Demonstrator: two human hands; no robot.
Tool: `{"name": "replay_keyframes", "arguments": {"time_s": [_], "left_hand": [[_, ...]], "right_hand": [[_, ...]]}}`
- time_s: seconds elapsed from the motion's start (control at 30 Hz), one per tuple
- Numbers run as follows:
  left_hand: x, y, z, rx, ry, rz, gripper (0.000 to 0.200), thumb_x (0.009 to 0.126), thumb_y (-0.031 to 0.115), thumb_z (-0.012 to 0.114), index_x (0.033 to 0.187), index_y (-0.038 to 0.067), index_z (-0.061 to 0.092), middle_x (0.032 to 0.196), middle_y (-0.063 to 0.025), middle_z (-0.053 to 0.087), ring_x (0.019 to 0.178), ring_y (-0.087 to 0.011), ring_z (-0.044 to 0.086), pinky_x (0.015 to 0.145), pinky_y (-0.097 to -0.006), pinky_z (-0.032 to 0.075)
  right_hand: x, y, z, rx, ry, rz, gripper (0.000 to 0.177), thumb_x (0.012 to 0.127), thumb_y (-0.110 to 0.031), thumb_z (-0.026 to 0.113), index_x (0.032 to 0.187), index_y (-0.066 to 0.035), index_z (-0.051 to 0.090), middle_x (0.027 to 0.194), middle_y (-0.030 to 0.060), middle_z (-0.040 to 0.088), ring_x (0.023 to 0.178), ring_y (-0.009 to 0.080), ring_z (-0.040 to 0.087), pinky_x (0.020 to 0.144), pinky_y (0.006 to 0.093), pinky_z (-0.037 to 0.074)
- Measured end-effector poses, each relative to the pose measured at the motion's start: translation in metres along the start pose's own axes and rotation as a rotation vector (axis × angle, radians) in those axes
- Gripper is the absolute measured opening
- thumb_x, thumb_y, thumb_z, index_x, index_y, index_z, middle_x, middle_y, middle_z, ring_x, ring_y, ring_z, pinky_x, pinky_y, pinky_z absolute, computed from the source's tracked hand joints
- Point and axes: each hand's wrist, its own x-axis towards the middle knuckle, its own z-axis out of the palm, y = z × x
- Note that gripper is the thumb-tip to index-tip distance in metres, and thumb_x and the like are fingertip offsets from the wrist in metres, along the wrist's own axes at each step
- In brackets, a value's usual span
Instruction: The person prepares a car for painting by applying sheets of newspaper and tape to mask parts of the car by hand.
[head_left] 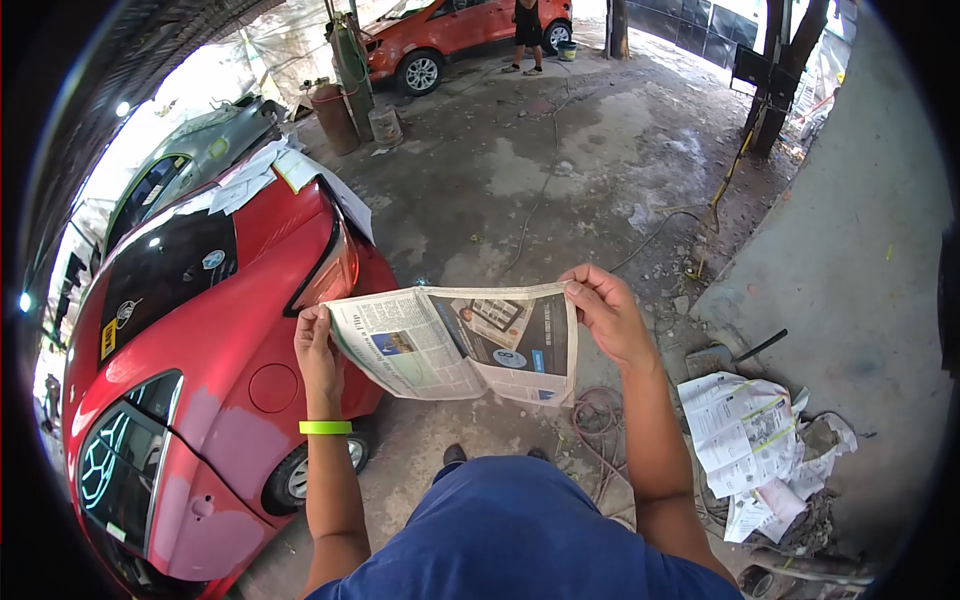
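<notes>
A sheet of newspaper [455, 345] is stretched out in front of me at waist height, with a fold down its middle. My left hand [318, 350] pinches its upper left corner between thumb and fingers; a green band is on that wrist. At the upper right corner, my right hand [608, 310] grips the paper with the thumb on top. Just left of the sheet stands a red car [240, 340] with dull pinkish patches on its side panels. The paper's left edge overlaps the view of the car's tail light [335, 265].
Papers [250, 175] lie on the car's rear. Crumpled newspapers [745, 430] sit on the floor at right, near a coiled hose [598, 420]. Gas cylinders [333, 118], an orange car [450, 45] and a standing person [527, 35] are farther back. A cable [545, 180] crosses the floor.
</notes>
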Motion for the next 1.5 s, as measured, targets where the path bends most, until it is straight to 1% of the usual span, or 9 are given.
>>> {"name": "replay_keyframes", "arguments": {"time_s": [0.13,0.27,0.3,0.43,0.53,0.63,1.07,1.33,1.5], "left_hand": [[-0.007,-0.012,0.008,0.030,0.075,-0.033,0.014,0.112,0.025,0.066,0.110,0.012,0.064,0.095,0.0021,0.071,0.083,-0.0051,0.066,0.076,-0.0235,0.051],[-0.011,-0.032,0.021,0.384,0.112,0.234,0.018,0.112,0.018,0.064,0.123,0.004,0.064,0.115,-0.0057,0.072,0.104,-0.0122,0.067,0.095,-0.0310,0.055],[-0.023,-0.012,0.051,0.512,0.112,0.246,0.030,0.111,0.015,0.063,0.136,-0.002,0.061,0.131,-0.0114,0.068,0.115,-0.0167,0.066,0.103,-0.0335,0.053],[-0.036,0.024,0.123,0.715,-0.507,0.476,0.066,0.088,0.016,0.087,0.147,0.003,0.060,0.154,-0.0170,0.061,0.150,-0.0324,0.052,0.124,-0.0446,0.040],[-0.034,0.002,0.152,0.623,-0.757,0.045,0.035,0.096,0.017,0.083,0.127,0.002,0.076,0.124,-0.0134,0.078,0.110,-0.0209,0.074,0.096,-0.0353,0.058],[-0.035,-0.016,0.157,0.590,-0.765,-0.057,0.020,0.101,0.018,0.080,0.113,0.002,0.082,0.101,-0.0090,0.083,0.089,-0.0121,0.073,0.080,-0.0307,0.058],[-0.062,0.010,0.169,0.469,-0.813,-0.165,0.020,0.100,0.018,0.081,0.105,-0.001,0.084,0.093,-0.0061,0.082,0.084,-0.0084,0.071,0.078,-0.0273,0.055],[-0.063,0.011,0.159,0.485,-0.817,-0.193,0.017,0.100,0.016,0.081,0.109,0.001,0.083,0.092,-0.0007,0.080,0.084,-0.0059,0.068,0.076,-0.0269,0.054],[-0.060,0.018,0.135,0.478,-0.801,-0.394,0.016,0.102,0.012,0.079,0.112,-0.001,0.080,0.093,0.0003,0.079,0.085,-0.0039,0.066,0.075,-0.0239,0.053]], "right_hand": [[0.001,-0.003,0.008,-0.055,0.022,-0.014,0.015,0.113,-0.014,0.061,0.114,-0.002,0.069,0.096,-0.0047,0.065,0.084,0.0020,0.054,0.075,0.0208,0.046],[0.002,-0.015,0.025,-0.163,0.057,-0.050,0.017,0.113,-0.015,0.061,0.111,-0.001,0.070,0.092,-0.0063,0.062,0.084,0.0021,0.051,0.075,0.0211,0.042],[0.003,-0.019,0.029,-0.180,0.061,-0.059,0.017,0.113,-0.015,0.061,0.111,-0.001,0.070,0.092,-0.0063,0.062,0.084,0.0023,0.051,0.075,0.0214,0.042],[0.001,-0.022,0.035,-0.286,0.045,-0.070,0.018,0.113,-0.017,0.061,0.111,-0.001,0.070,0.092,-0.0057,0.063,0.085,0.0028,0.052,0.076,0.0224,0.043],[-0.004,-0.025,0.030,-0.371,0.046,-0.049,0.020,0.113,-0.018,0.062,0.112,-0.001,0.070,0.093,-0.0049,0.064,0.084,0.0029,0.053,0.075,0.0229,0.044],[-0.013,-0.034,0.022,-0.421,0.092,-0.034,0.019,0.113,-0.018,0.064,0.114,0.000,0.071,0.093,-0.0046,0.066,0.083,0.0029,0.054,0.073,0.0229,0.044],[-0.034,-0.049,0.014,-0.331,0.052,0.007,0.012,0.106,-0.009,0.073,0.114,-0.001,0.074,0.094,-0.0053,0.069,0.083,0.0014,0.059,0.074,0.0216,0.049],[-0.025,-0.039,0.011,-0.537,0.129,-0.040,0.014,0.107,-0.013,0.070,0.105,0.001,0.073,0.085,-0.0059,0.064,0.075,0.0023,0.050,0.067,0.0236,0.041],[-0.022,-0.031,0.007,-0.559,0.183,-0.066,0.017,0.107,-0.015,0.069,0.102,0.001,0.072,0.083,-0.0058,0.062,0.076,0.0031,0.048,0.067,0.0243,0.040]]}}
